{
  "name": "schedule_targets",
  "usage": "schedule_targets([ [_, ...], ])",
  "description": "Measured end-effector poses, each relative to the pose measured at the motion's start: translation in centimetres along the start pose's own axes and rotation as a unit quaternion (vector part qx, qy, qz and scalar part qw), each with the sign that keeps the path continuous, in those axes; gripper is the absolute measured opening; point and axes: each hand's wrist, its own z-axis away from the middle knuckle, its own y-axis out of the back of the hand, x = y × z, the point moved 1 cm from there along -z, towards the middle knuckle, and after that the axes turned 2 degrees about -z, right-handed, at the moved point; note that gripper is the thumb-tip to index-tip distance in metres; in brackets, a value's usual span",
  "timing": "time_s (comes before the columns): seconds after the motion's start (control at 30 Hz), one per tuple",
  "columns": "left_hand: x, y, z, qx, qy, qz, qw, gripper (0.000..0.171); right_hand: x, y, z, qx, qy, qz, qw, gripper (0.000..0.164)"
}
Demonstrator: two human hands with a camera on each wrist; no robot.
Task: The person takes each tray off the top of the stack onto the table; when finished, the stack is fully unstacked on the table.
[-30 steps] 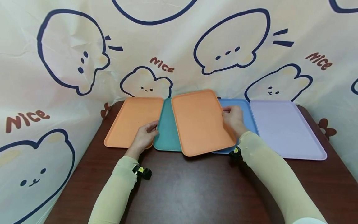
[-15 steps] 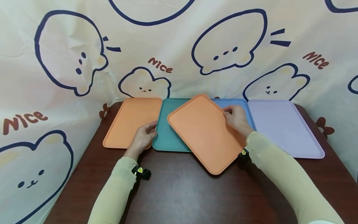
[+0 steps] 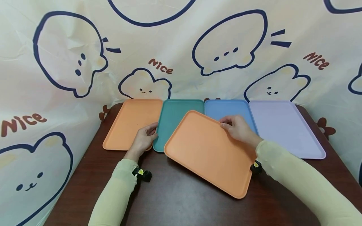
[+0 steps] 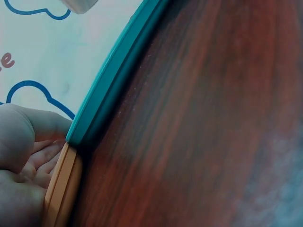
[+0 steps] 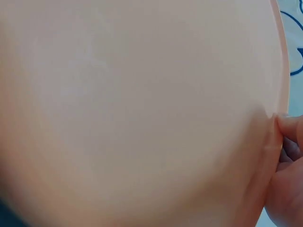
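In the head view, my right hand (image 3: 238,129) pinches the long edge of an orange tray (image 3: 207,152), which is held tilted over the front of the teal and blue trays. The right wrist view shows that tray (image 5: 142,94) filling most of the picture, with the thumb at its rim. My left hand (image 3: 143,138) rests over a flat orange tray (image 3: 133,121), its fingertips at the left edge of the teal tray (image 3: 181,110). In the left wrist view the left hand (image 4: 23,142) touches where the teal tray (image 4: 111,75) and orange tray (image 4: 60,184) meet.
A blue tray (image 3: 227,108) and a lilac tray (image 3: 285,128) continue the row along the back of the dark wooden table (image 3: 169,201). Behind it hangs a pale cloth (image 3: 181,37) with cartoon bears. Both wrists wear small black cameras.
The right hand has turned the held orange tray from nearly upright to slanted and brought it nearer, uncovering more of the blue tray and the back of the teal one. My left hand has stayed put.
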Motion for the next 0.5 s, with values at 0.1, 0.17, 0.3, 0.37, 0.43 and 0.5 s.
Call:
schedule_targets([
  [0.1,0.0,0.0,0.0,0.000,-0.001,-0.004,1.0000,0.056,-0.2,-0.3,0.7,-0.011,0.011,-0.003,1.000,0.020],
  [0.17,0.0,-0.1,0.0,0.003,0.002,-0.002,1.0000,0.056,-0.3,-0.6,1.2,-0.018,0.027,-0.003,0.999,0.019],
  [0.3,0.0,-0.1,0.0,0.003,0.002,-0.003,1.0000,0.056,-0.4,-1.2,2.1,-0.034,0.054,0.001,0.998,0.017],
  [0.37,0.1,-0.1,0.0,0.003,0.002,-0.003,1.0000,0.056,-0.4,-1.6,2.5,-0.043,0.068,0.000,0.997,0.016],
  [0.43,0.1,-0.1,0.0,0.002,0.004,-0.003,1.0000,0.056,-0.5,-1.9,2.9,-0.051,0.081,-0.003,0.995,0.015],
  [0.5,0.1,-0.1,0.1,0.001,0.006,-0.002,1.0000,0.056,-0.7,-2.2,3.3,-0.057,0.098,-0.007,0.994,0.015],
])
